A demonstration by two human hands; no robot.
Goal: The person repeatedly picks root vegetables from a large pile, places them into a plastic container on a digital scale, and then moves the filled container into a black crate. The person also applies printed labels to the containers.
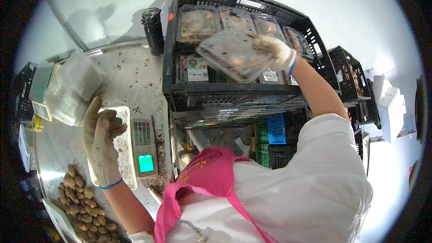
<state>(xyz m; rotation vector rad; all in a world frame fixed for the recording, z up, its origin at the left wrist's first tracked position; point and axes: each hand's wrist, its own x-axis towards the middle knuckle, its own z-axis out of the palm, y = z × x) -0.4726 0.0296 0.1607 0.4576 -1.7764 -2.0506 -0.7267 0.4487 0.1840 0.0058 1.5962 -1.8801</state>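
Observation:
My right hand [275, 51], in a white knit glove with a blue cuff edge, grips a clear plastic clamshell box [233, 55] by its right side. The box is tilted and blurred, above a black plastic crate [236, 89]. Inside that crate sit several similar boxes of brownish produce [197, 23], some bearing printed labels [197, 74]. My left hand [104, 135], in a soiled matching glove, hovers over the white pan of a digital scale [126, 165] with its fingers partly bent and nothing in them. Just beyond its fingertips is a stack of clear plastic boxes [72, 87].
A heap of small brown oval produce [82, 199] lies at lower left on the metal table [54, 148]. A black cylindrical object [153, 32] stands against the crate's left side. More crates [351, 74] are stacked at right; green and blue crates [276, 128] sit below.

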